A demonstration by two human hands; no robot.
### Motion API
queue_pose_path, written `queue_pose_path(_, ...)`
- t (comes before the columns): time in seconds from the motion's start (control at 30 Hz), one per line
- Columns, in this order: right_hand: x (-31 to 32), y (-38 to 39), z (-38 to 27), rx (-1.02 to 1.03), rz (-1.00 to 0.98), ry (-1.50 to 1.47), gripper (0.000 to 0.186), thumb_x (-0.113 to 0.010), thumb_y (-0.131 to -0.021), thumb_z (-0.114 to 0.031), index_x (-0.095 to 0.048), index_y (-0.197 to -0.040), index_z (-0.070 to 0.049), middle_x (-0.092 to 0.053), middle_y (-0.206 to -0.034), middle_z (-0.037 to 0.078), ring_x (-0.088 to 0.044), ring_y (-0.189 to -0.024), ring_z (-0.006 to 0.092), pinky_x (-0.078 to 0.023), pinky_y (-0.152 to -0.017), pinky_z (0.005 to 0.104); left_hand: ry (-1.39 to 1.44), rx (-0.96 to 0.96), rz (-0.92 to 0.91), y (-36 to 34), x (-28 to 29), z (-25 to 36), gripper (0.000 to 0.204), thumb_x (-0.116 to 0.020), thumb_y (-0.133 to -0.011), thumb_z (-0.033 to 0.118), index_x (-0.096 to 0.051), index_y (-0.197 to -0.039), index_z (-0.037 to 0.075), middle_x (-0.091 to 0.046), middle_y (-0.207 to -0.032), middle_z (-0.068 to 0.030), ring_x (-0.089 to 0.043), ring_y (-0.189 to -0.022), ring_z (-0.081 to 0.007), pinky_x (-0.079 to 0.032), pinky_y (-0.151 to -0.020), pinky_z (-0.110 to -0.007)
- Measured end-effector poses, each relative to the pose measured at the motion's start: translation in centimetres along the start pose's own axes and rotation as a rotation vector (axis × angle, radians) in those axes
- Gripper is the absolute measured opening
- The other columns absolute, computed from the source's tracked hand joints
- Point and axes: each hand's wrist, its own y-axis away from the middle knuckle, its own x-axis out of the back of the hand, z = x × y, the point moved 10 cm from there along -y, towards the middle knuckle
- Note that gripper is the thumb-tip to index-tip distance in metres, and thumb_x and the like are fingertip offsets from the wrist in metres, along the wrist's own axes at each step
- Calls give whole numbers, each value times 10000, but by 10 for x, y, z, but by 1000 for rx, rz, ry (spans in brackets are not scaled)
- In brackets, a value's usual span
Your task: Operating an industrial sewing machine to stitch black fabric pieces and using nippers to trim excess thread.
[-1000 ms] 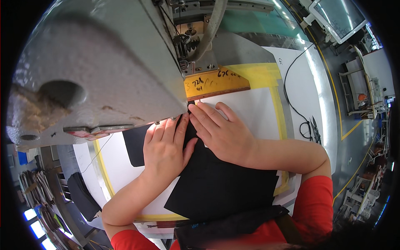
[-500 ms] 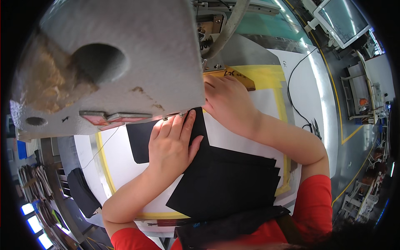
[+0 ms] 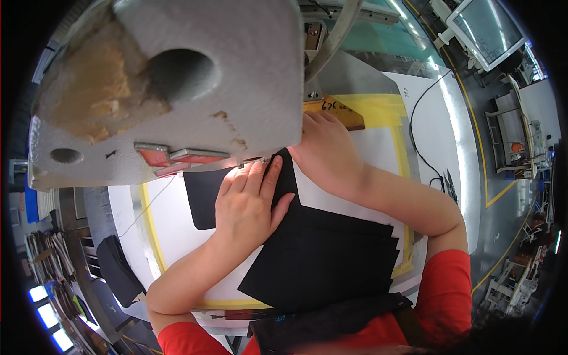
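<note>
My left hand (image 3: 244,207) lies flat on a piece of black fabric (image 3: 202,198), fingers stretched forward and thumb apart. Its fingertips come close under the lower edge of a grey sewing machine head (image 3: 254,89), which hides the fabric's far part. My right hand (image 3: 330,155) reaches in beside the machine head, next to an amber guide plate (image 3: 350,118). The machine covers its fingertips, so what they touch cannot be seen. Nearer to me lies a stack of black fabric pieces (image 3: 325,254), their edges stepped at the right.
The white work surface (image 3: 373,157) is bordered with yellow tape (image 3: 403,177). A black cable (image 3: 417,151) and scissors (image 3: 451,184) lie at the right. More dark fabric (image 3: 116,266) rests at the left edge. A monitor (image 3: 488,29) stands at the far right.
The machine head appears shifted to the right and slightly up in the picture, as my view has moved a little. Both hands keep nearly the same places on the work.
</note>
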Motion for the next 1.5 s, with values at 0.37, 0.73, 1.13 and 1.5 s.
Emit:
queue_pose_path(0.37, 5, 41, -37, 137, 32, 69, 353, -653, -778, -142, -598, -1111, -38, -597, -1159, 71, -560, -1091, 209, -430, -921, 382, -8, -29, 35, -1, 4, 3, 535, -719, -762, 305, -604, -1208, 34, -543, -1303, -122, -567, -1072, -302, -425, -935, -402)
queue_pose_path(0.73, 3, 42, -35, 108, -8, 81, 302, -653, -815, -180, -616, -1074, -28, -574, -1207, 89, -531, -1131, 216, -401, -962, 416, -97, -41, 33, -3, 8, 7, 543, -690, -793, 354, -603, -1236, 52, -585, -1121, -120, -569, -1044, -253, -423, -913, -385)
queue_pose_path(1.13, 2, 43, -33, 137, 25, 74, 361, -600, -797, -212, -614, -1096, -10, -571, -1226, 103, -528, -1134, 213, -411, -941, 397, -102, -42, 36, -2, 9, 8, 520, -675, -807, 367, -610, -1220, 58, -583, -1118, -104, -569, -1039, -233, -415, -902, -363)
queue_pose_path(1.5, 6, 41, -25, 85, 23, -76, 316, -669, -810, -181, -598, -1086, -45, -570, -1176, 78, -537, -1119, 230, -421, -949, 395, -60, 2, 2, -1, 5, 5, 553, -709, -771, 326, -593, -1253, 82, -551, -1279, -96, -571, -1067, -272, -414, -943, -394)
